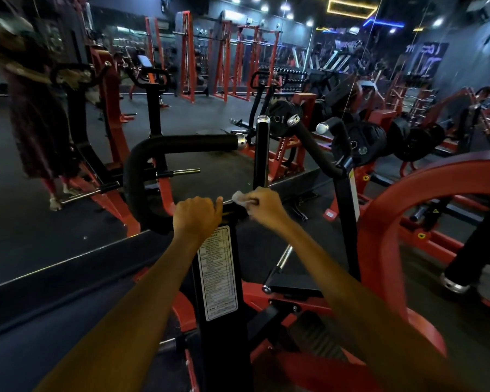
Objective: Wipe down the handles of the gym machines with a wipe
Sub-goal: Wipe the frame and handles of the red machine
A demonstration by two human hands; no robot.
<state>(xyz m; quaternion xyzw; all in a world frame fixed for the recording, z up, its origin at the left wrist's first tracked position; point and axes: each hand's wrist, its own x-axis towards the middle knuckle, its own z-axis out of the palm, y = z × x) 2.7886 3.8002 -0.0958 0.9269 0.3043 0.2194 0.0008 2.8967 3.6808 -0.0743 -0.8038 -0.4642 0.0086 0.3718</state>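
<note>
The right hand (pixel 262 206) pinches a small white wipe (pixel 239 198), its fingers curled round the crumpled wad, and presses it against the black crossbar (pixel 232 208) at the top of the machine's upright post (pixel 218 278). The left hand (pixel 197 219) wraps the same bar just beside it, its grip closed on the bar, thumb up. The wipe looks thin, soft and light (probably damp, though that cannot be seen), so it should mould easily round a tube but will bunch or tear if dragged hard; holding it flat under the fingers would likely cover more surface. The padded handles (pixel 187 144) ahead look foam-covered and slightly grippy, so a wrap-and-twist stroke seems best there. The steel end caps (pixel 241 141) are smooth and would wipe quickly. The machine itself is heavy and fixed.
</note>
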